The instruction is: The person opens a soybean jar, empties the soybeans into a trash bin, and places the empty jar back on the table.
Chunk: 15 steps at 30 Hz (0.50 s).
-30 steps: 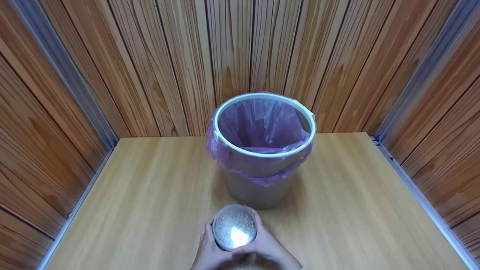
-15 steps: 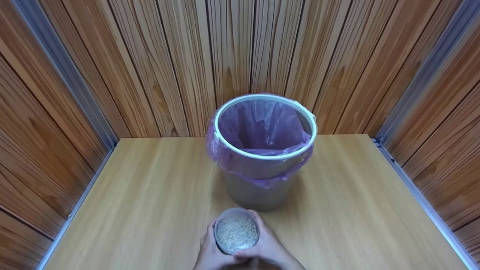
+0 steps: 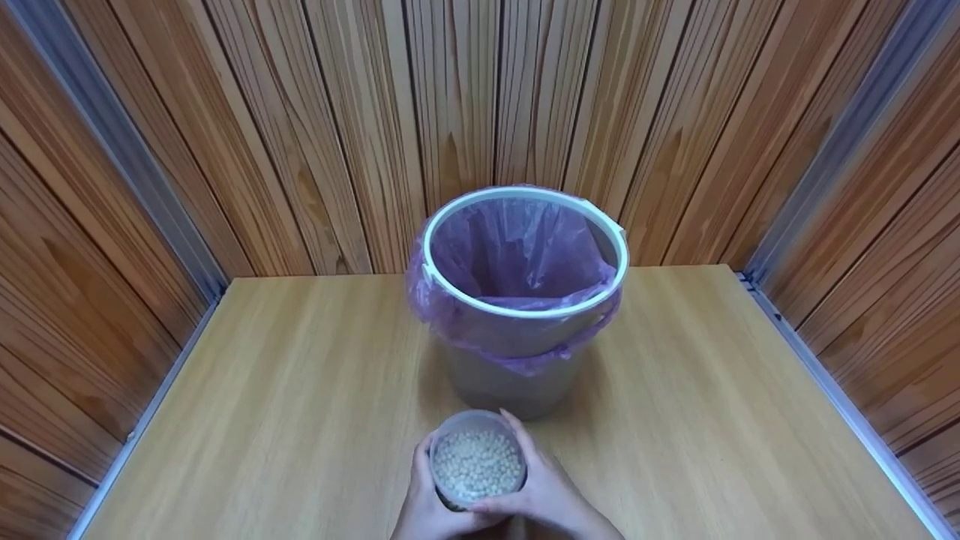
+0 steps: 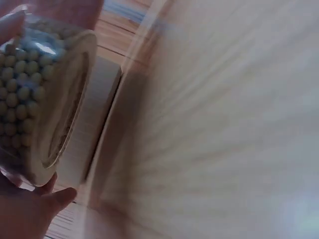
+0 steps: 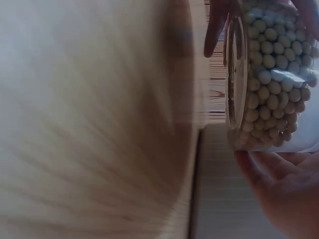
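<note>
Between both hands is a clear round jar [image 3: 478,459] filled with small pale round beads or beans, held above the front of the table. My left hand [image 3: 429,501] grips its left side, and my right hand [image 3: 546,491] grips its right side with the thumb in front. In the left wrist view the jar [image 4: 30,94] shows its base and its packed contents. The right wrist view has the jar [image 5: 271,74] with fingers along its wall. Just beyond the jar stands a grey bin [image 3: 510,386] with a purple liner bag [image 3: 517,240] folded over its rim.
A white ring [image 3: 525,311] sits on the bin's rim over the liner. The bin stands on a light wooden table [image 3: 300,390]. Wood-panelled walls [image 3: 457,90] enclose the back and sides, with metal strips [image 3: 840,397] along the side edges.
The bright glare on top of the jar has gone, and the contents now show plainly. Jar and hands have shifted slightly right. The bin stays in place.
</note>
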Each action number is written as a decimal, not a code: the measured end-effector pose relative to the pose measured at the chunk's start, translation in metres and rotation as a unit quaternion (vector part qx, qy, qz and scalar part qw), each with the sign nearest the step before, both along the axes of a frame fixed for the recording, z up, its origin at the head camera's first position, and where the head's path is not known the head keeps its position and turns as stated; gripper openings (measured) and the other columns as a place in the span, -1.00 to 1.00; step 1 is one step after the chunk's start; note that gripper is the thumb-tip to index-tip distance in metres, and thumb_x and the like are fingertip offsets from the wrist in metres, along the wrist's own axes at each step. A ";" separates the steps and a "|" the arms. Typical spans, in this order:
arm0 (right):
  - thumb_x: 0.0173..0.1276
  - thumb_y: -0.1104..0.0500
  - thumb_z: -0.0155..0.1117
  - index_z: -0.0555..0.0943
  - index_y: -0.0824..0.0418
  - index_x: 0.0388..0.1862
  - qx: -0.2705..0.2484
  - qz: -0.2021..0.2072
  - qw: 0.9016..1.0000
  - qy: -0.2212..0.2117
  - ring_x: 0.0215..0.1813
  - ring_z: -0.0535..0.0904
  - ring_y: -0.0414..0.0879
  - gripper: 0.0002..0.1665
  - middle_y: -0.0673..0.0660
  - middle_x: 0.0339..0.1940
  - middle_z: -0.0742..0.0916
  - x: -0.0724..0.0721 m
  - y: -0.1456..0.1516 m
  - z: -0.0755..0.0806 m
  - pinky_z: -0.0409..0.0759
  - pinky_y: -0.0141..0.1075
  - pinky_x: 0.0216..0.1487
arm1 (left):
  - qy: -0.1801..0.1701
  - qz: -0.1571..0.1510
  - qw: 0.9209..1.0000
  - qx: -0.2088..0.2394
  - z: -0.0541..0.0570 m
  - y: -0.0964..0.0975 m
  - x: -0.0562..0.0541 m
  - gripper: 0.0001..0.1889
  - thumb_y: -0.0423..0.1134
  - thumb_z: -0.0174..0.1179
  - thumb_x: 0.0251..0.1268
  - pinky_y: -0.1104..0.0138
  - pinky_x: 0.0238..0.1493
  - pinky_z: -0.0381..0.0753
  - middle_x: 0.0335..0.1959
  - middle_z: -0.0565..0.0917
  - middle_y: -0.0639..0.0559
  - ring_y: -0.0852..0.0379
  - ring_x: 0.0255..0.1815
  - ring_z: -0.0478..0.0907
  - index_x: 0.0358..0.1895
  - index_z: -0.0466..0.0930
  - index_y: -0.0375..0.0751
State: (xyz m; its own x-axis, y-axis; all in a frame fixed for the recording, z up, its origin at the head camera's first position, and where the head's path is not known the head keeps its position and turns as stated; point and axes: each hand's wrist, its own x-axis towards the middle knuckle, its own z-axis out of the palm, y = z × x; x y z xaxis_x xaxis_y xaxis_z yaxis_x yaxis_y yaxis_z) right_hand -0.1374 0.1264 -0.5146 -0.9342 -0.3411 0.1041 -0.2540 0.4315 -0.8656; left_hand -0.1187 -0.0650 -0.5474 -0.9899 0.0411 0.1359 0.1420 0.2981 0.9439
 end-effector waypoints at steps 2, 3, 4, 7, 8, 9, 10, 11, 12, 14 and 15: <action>-0.07 -0.11 0.65 0.02 0.23 0.59 0.002 0.001 1.000 0.007 0.40 0.33 0.42 0.39 0.41 0.48 0.35 0.002 0.002 0.004 0.34 0.38 0.27 | 0.006 -0.010 1.000 0.010 0.005 0.002 0.001 0.28 -0.09 0.70 -0.43 0.12 0.32 0.41 0.36 0.33 -0.27 -0.18 0.34 0.36 0.43 0.00 -0.29; -0.07 -0.11 0.65 0.02 0.21 0.60 0.004 0.000 1.000 0.010 0.42 0.31 0.43 0.39 0.40 0.50 0.32 0.003 0.002 0.006 0.33 0.40 0.27 | 0.006 -0.015 1.000 0.017 0.007 0.002 0.001 0.27 -0.11 0.69 -0.42 0.16 0.32 0.41 0.37 0.33 -0.26 -0.16 0.33 0.36 0.43 0.00 -0.28; -0.07 -0.12 0.65 0.02 0.19 0.60 0.004 -0.001 1.000 0.012 0.43 0.29 0.44 0.39 0.39 0.52 0.29 0.004 0.003 0.008 0.32 0.41 0.28 | 0.010 -0.019 1.000 0.023 0.010 0.003 0.002 0.26 -0.13 0.69 -0.41 0.17 0.32 0.41 0.37 0.33 -0.25 -0.17 0.33 0.36 0.43 -0.01 -0.28; -0.10 -0.12 0.66 0.02 0.14 0.61 0.006 -0.004 1.000 0.027 0.44 0.28 0.43 0.41 0.37 0.53 0.28 0.005 0.005 0.014 0.31 0.42 0.28 | 0.018 -0.023 0.999 0.024 0.016 0.005 0.003 0.26 -0.12 0.68 -0.39 0.17 0.31 0.43 0.37 0.34 -0.26 -0.17 0.32 0.37 0.43 -0.01 -0.28; -0.11 -0.13 0.66 0.02 0.10 0.61 0.008 -0.005 0.999 0.035 0.45 0.28 0.42 0.41 0.35 0.53 0.28 0.005 0.005 0.016 0.32 0.41 0.28 | 0.024 -0.022 0.999 0.021 0.017 0.005 0.003 0.26 -0.11 0.68 -0.39 0.15 0.30 0.44 0.37 0.34 -0.27 -0.17 0.32 0.38 0.44 -0.01 -0.29; -0.12 -0.14 0.66 0.03 0.06 0.62 0.009 -0.005 0.999 0.043 0.45 0.28 0.40 0.42 0.34 0.53 0.29 0.006 0.006 0.018 0.32 0.40 0.28 | 0.032 -0.022 0.999 0.017 0.019 0.005 0.003 0.26 -0.11 0.68 -0.39 0.15 0.30 0.44 0.37 0.35 -0.28 -0.18 0.32 0.38 0.44 -0.01 -0.30; -0.13 -0.15 0.67 0.03 0.02 0.62 0.013 -0.004 0.998 0.054 0.45 0.29 0.39 0.42 0.33 0.53 0.30 0.006 0.006 0.020 0.33 0.40 0.28 | 0.046 -0.019 0.999 0.008 0.020 0.005 0.003 0.27 -0.10 0.68 -0.40 0.15 0.30 0.45 0.36 0.36 -0.29 -0.17 0.31 0.39 0.44 -0.01 -0.33; -0.15 -0.17 0.67 0.03 -0.03 0.62 0.016 0.000 0.998 0.066 0.44 0.30 0.37 0.43 0.32 0.53 0.30 0.006 0.007 0.022 0.34 0.38 0.28 | 0.063 -0.017 0.998 -0.001 0.021 0.005 0.003 0.27 -0.07 0.69 -0.40 0.16 0.29 0.46 0.35 0.37 -0.30 -0.15 0.30 0.41 0.43 0.00 -0.35; -0.16 -0.22 0.66 0.04 -0.06 0.62 0.022 0.003 0.996 0.087 0.45 0.32 0.33 0.42 0.28 0.53 0.30 0.007 0.008 0.023 0.37 0.35 0.28 | 0.088 -0.015 0.996 -0.011 0.021 0.005 0.003 0.28 -0.05 0.69 -0.40 0.19 0.29 0.47 0.34 0.39 -0.30 -0.10 0.30 0.43 0.43 0.01 -0.38; -0.18 -0.29 0.63 0.09 -0.08 0.61 0.045 0.009 0.991 0.128 0.43 0.36 0.25 0.40 0.22 0.52 0.33 0.008 0.009 0.028 0.43 0.28 0.27 | 0.123 -0.010 0.992 -0.030 0.022 0.005 0.004 0.29 -0.01 0.69 -0.42 0.25 0.28 0.48 0.32 0.43 -0.29 -0.02 0.28 0.45 0.42 0.03 -0.42; -0.18 -0.32 0.61 0.13 -0.10 0.60 0.055 0.012 0.988 0.141 0.43 0.37 0.21 0.37 0.18 0.53 0.32 0.009 0.010 0.030 0.45 0.25 0.26 | 0.132 -0.008 0.991 -0.035 0.023 0.005 0.005 0.29 0.00 0.69 -0.42 0.28 0.28 0.47 0.32 0.44 -0.28 0.02 0.27 0.46 0.42 0.04 -0.43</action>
State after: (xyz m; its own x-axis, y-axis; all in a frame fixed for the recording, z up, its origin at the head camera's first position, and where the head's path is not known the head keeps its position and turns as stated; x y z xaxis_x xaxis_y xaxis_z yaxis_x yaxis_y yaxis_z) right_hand -0.1284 0.1360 -0.4845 -0.8652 -0.3857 0.3203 -0.4893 0.5103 -0.7072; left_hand -0.1139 -0.0599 -0.5248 -0.9193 0.0754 0.3863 0.3866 0.3571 0.8503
